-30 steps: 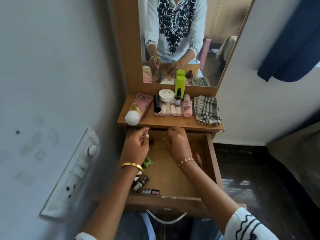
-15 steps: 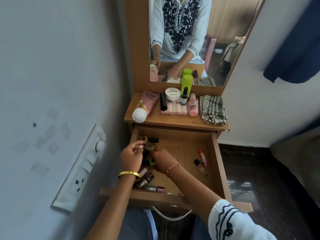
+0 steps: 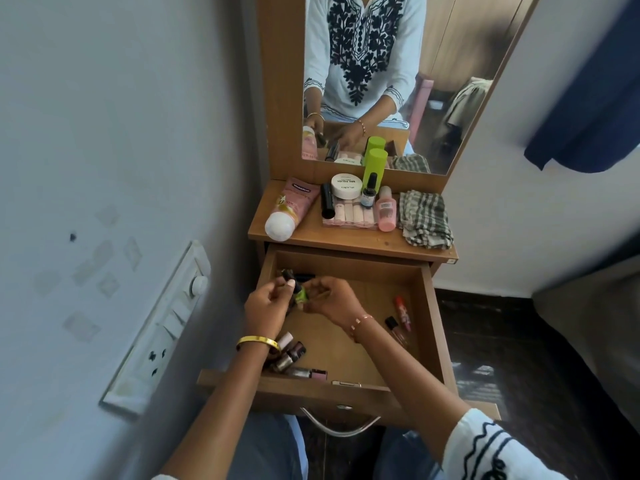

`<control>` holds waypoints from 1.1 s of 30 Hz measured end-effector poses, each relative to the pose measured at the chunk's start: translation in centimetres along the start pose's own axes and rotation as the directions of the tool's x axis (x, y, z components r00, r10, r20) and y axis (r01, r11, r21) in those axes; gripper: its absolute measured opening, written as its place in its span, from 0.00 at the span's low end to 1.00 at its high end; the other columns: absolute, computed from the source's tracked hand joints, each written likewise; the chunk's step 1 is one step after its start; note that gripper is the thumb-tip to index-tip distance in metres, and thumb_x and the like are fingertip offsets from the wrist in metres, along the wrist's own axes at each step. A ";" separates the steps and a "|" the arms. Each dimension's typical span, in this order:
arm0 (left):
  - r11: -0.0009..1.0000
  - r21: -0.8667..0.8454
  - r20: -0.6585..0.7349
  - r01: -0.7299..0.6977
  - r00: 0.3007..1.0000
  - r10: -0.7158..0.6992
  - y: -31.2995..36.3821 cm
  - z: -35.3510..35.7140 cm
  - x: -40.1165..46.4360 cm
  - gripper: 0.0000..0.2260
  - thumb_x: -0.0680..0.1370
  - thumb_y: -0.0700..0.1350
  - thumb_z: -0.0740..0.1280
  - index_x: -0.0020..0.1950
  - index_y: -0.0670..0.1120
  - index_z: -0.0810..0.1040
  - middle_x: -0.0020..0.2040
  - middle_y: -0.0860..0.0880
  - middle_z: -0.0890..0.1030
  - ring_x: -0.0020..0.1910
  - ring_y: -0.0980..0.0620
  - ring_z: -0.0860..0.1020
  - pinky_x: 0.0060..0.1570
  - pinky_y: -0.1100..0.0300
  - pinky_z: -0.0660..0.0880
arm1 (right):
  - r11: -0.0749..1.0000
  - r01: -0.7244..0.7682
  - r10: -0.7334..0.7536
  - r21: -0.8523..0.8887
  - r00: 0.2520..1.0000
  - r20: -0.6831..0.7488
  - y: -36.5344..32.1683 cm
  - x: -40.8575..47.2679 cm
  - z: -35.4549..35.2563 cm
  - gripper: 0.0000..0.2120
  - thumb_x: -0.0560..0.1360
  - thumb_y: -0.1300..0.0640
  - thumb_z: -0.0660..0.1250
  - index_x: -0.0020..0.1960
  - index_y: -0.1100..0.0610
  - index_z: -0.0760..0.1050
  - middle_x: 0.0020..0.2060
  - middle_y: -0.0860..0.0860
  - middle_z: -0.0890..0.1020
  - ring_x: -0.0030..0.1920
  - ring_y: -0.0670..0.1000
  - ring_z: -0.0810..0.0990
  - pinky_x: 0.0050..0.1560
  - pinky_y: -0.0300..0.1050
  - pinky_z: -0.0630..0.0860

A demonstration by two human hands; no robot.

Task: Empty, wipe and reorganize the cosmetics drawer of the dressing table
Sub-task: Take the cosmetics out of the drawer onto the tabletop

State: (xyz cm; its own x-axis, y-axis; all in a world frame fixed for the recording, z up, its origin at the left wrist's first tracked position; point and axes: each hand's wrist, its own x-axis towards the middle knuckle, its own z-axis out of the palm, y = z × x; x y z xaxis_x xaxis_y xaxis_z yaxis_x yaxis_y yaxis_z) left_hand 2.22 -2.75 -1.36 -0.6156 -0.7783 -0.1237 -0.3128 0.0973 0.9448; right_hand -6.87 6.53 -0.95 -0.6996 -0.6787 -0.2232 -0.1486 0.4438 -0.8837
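The wooden drawer [image 3: 431, 327] of the dressing table is pulled out. Both hands are inside it at the back left. My left hand [image 3: 265, 308] grips a small dark-capped nail polish bottle [image 3: 288, 276]. My right hand [image 3: 334, 301] has curled fingers that pinch a green nail polish bottle [image 3: 300, 294] held up against the left fingers. Several nail polish bottles [image 3: 289, 356] lie at the drawer's front left, partly hidden by my left wrist. Two lip gloss tubes [image 3: 401, 311] lie at the right side. A dark item [image 3: 306, 277] sits at the back left corner.
The tabletop [image 3: 346, 239] carries a pink lotion tube [image 3: 291, 209], a black tube [image 3: 327, 200], a white jar [image 3: 346, 186], a green bottle [image 3: 374, 168], a pink bottle [image 3: 386, 211] and a checked cloth [image 3: 424, 218]. A wall with a switchboard [image 3: 162, 327] stands close on the left.
My hands came out from under the tabletop edge toward the drawer's back left. My right hand picked up the green bottle and brought it to the left hand.
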 end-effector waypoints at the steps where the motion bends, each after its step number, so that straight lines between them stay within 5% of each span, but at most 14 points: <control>1: 0.999 0.048 0.006 -0.012 1.000 0.012 0.0 0.0 0.0 0.09 0.76 0.46 0.66 0.44 0.41 0.79 0.38 0.45 0.79 0.43 0.45 0.78 0.42 0.57 0.75 | 0.998 0.025 -0.023 -0.054 0.999 0.024 0.0 0.1 0.2 0.18 0.67 0.66 0.73 0.56 0.63 0.77 0.44 0.52 0.78 0.45 0.49 0.75 0.46 0.39 0.76; 5: 0.990 0.139 -0.020 -0.009 1.000 0.012 -0.3 -0.2 0.2 0.10 0.77 0.45 0.65 0.50 0.38 0.78 0.43 0.43 0.78 0.48 0.42 0.77 0.42 0.58 0.70 | 0.997 0.026 -0.021 -0.066 0.997 0.072 0.3 0.7 0.1 0.14 0.71 0.72 0.65 0.55 0.65 0.78 0.48 0.57 0.80 0.51 0.54 0.79 0.57 0.53 0.77; 7: 0.990 0.138 -0.032 -0.007 0.999 0.011 -0.4 -0.2 0.3 0.10 0.77 0.44 0.64 0.54 0.39 0.78 0.48 0.42 0.79 0.51 0.43 0.77 0.45 0.58 0.69 | 0.964 0.052 -0.043 -0.262 0.998 0.037 0.4 1.4 -0.1 0.14 0.73 0.71 0.61 0.56 0.62 0.78 0.53 0.56 0.80 0.54 0.54 0.79 0.59 0.51 0.76; 11: 0.994 0.107 -0.050 0.011 0.999 -0.005 -0.6 0.0 0.5 0.12 0.78 0.43 0.63 0.59 0.41 0.77 0.57 0.41 0.79 0.58 0.43 0.75 0.53 0.56 0.72 | 0.685 0.213 -0.116 -0.696 0.976 0.184 1.0 3.1 0.6 0.21 0.73 0.69 0.60 0.65 0.57 0.72 0.61 0.57 0.74 0.60 0.56 0.75 0.60 0.47 0.75; 15: 0.993 0.114 -0.053 0.013 0.999 -0.007 -0.9 0.1 0.7 0.11 0.78 0.43 0.63 0.59 0.42 0.77 0.57 0.41 0.78 0.58 0.43 0.75 0.50 0.58 0.70 | 0.628 0.228 -0.083 -0.744 0.970 0.227 1.6 3.5 1.7 0.29 0.73 0.67 0.62 0.71 0.51 0.63 0.63 0.57 0.69 0.61 0.57 0.71 0.60 0.49 0.75; 25: 0.996 0.092 -0.068 0.008 0.998 -0.002 -1.0 0.0 0.7 0.12 0.76 0.43 0.65 0.58 0.42 0.77 0.56 0.42 0.78 0.56 0.44 0.76 0.53 0.54 0.73 | 0.468 0.296 -0.112 -0.833 0.955 0.276 2.2 2.2 2.0 0.17 0.75 0.62 0.63 0.64 0.58 0.71 0.63 0.59 0.69 0.62 0.59 0.70 0.60 0.50 0.75; 28: 0.992 0.129 -0.079 -0.011 0.997 0.022 -0.7 0.0 0.2 0.12 0.77 0.43 0.65 0.58 0.41 0.76 0.56 0.42 0.76 0.55 0.45 0.75 0.49 0.58 0.70 | 0.521 0.251 -0.063 -0.816 0.964 0.257 2.1 1.3 1.2 0.16 0.74 0.58 0.65 0.62 0.58 0.72 0.61 0.58 0.71 0.59 0.57 0.73 0.59 0.50 0.75; 33: 0.981 0.139 -0.106 -0.132 0.983 0.147 0.8 0.2 -1.1 0.10 0.76 0.43 0.65 0.56 0.40 0.77 0.53 0.42 0.76 0.53 0.45 0.75 0.47 0.60 0.67 | 0.821 0.068 -0.070 -0.567 0.997 0.017 0.8 -0.4 -1.6 0.17 0.72 0.58 0.68 0.60 0.56 0.74 0.58 0.54 0.75 0.56 0.52 0.76 0.52 0.40 0.73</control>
State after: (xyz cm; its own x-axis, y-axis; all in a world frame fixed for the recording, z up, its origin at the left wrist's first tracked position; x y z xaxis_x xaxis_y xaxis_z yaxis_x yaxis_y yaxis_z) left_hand 2.46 -1.68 -0.56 -0.5744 -0.8171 0.0495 -0.3266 0.2842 0.9014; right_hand -7.85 8.09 -0.88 -0.6755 -0.7182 -0.1674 -0.5658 0.6503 -0.5069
